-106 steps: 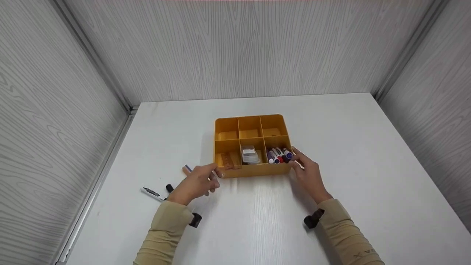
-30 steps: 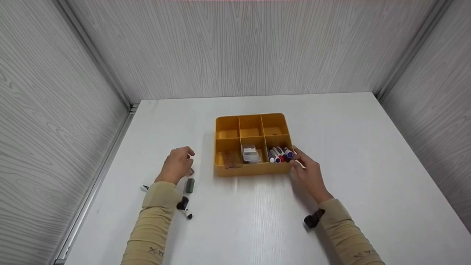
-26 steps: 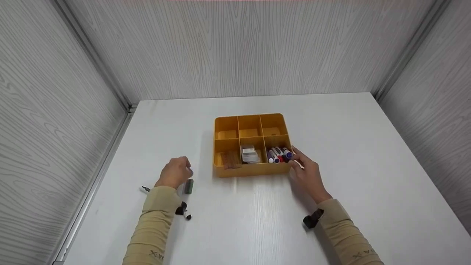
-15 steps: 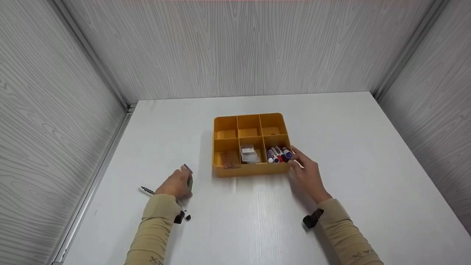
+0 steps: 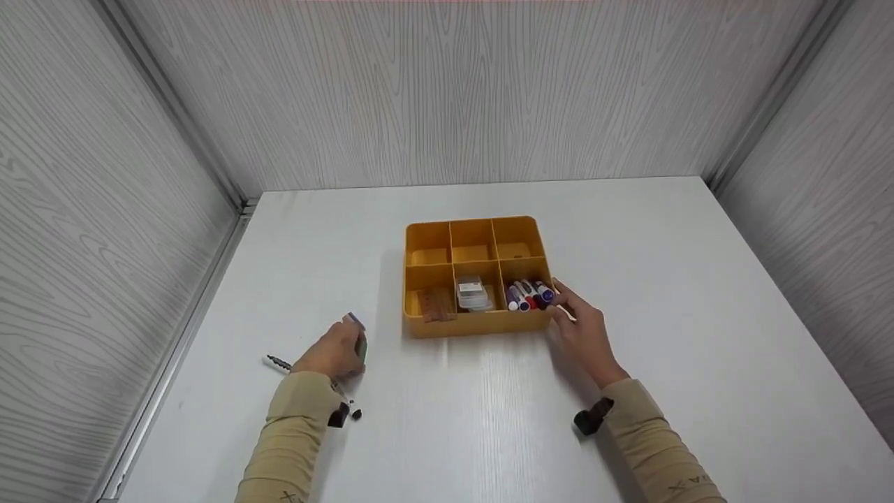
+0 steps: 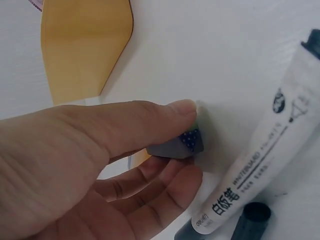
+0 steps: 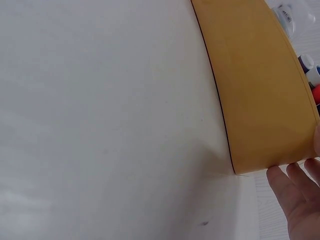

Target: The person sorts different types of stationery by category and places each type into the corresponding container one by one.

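My left hand (image 5: 334,351) is on the table left of the yellow divided box (image 5: 482,325). Its thumb and fingers pinch a small eraser-like block (image 6: 172,147), greyish with a dark blue dotted corner. Just past the fingertips lies another small block (image 5: 355,321) with a blue-white band; the left wrist view shows it partly hidden. At the box's front right corner, my right hand (image 5: 584,342) grips the wall with thumb and fingers. A white whiteboard marker (image 6: 260,145) lies beside the left hand, and a dark cap end (image 6: 255,216) shows near it.
The box's front compartments hold a translucent orange flat piece (image 5: 437,306), clear plastic cases (image 5: 473,293) and several markers (image 5: 529,296). Grey wood-grain panels (image 5: 447,98) enclose the white table (image 5: 628,244) at the back and sides.
My left hand has come from the box's front left corner back to the left, lowered over the greenish block and taken hold of it. The right hand stays at the box.
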### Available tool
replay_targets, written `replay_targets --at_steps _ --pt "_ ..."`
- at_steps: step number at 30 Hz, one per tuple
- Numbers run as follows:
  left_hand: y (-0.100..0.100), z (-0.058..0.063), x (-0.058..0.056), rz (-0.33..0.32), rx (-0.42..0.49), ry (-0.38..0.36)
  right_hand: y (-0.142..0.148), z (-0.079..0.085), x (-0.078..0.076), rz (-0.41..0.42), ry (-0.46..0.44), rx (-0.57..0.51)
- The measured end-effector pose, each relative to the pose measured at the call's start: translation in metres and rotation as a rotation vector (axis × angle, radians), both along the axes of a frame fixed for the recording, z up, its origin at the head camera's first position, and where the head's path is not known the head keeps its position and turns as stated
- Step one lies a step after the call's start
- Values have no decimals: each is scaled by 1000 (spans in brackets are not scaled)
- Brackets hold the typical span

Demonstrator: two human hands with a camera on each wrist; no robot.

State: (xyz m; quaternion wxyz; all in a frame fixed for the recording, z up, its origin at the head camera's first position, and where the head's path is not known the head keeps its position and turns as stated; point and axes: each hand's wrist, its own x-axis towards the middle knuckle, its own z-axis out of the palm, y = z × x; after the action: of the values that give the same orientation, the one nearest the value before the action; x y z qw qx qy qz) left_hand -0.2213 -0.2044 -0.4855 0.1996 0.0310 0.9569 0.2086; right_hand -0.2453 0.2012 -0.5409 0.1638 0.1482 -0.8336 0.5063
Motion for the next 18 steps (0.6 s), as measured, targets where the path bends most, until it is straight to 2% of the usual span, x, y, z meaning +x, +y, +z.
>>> replay_targets --at_steps 4,8,11,13,18 --pt "4 5 -6 -5 24 -14 0 0 1 5 -13 -2" --pt "12 16 -17 16 52 1 0 -1 1 2 -17 -2" --pt "20 27 -27 27 63 46 1 -1 0 7 -8 -2" --pt "25 35 -34 28 65 78 -2 6 4 14 -15 -18" --pt "40 51 -51 19 75 163 -2 6 4 -7 -94 -19"
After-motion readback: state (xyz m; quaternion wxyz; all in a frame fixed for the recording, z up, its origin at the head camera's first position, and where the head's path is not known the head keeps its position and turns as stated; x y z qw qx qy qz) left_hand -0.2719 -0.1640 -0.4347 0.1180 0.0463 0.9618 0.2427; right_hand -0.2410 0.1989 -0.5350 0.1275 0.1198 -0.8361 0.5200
